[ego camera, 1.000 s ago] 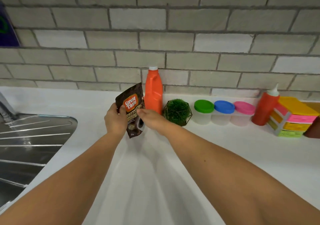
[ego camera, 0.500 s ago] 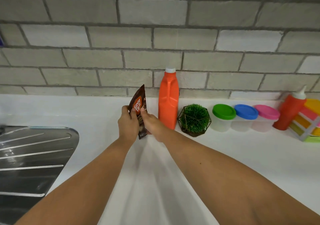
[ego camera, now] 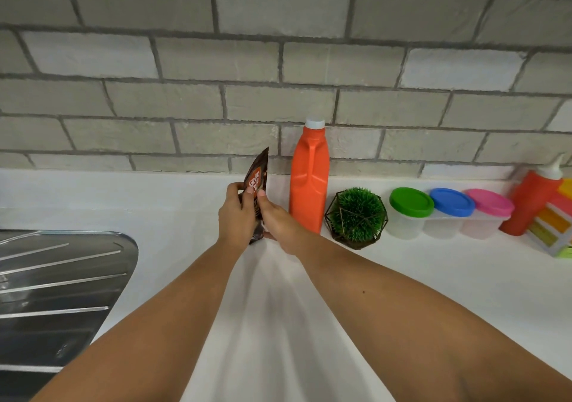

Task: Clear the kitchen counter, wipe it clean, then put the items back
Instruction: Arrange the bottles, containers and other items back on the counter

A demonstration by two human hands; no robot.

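Holding a dark coffee pouch point(ego camera: 258, 174) upright and edge-on, the person works at the back of the white counter point(ego camera: 433, 284), close to the brick wall point(ego camera: 278, 61). The left hand point(ego camera: 236, 214) grips the pouch from its left side with fingers curled round it, and the right hand point(ego camera: 280, 223) pinches it from the right, thumb up against the printed face. The pouch stands just left of the orange bottle point(ego camera: 309, 185), near it but apart; the hands hide its bottom edge, so I cannot tell whether it rests on the counter yet. To the right along the wall sit a small green plant point(ego camera: 356, 212), three tubs point(ego camera: 452, 203) with green, blue and pink lids, a red squeeze bottle point(ego camera: 529, 206) and a stack of coloured boxes point(ego camera: 555, 225). A steel drainboard point(ego camera: 62, 277) lies off to the left. No cloth shows and the bare surface looks clean, so I judge the clearing and wiping done and the putting-back far along, with this pouch to set down and let go
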